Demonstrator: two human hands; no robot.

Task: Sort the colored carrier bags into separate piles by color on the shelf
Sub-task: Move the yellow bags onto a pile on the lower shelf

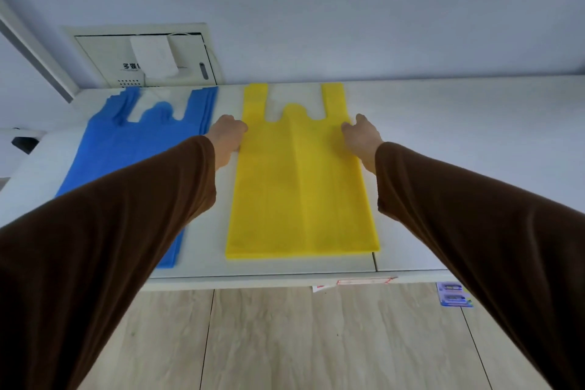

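Note:
A flat pile of yellow carrier bags [300, 187] lies in the middle of the white shelf [459, 142], handles pointing to the wall. To its left lies a pile of blue carrier bags [126, 149], partly hidden by my left sleeve. My left hand [226, 136] grips the yellow pile's left edge just below the handle. My right hand [362, 138] grips the same pile's right edge at the same height. Both hands have fingers curled onto the fabric.
A white wall box [142, 54] with a white bag hanging on it stands behind the blue pile. A dark object [23, 144] sits at the far left. The shelf's right part is bare. Wooden floor [285, 342] lies below the shelf's front edge.

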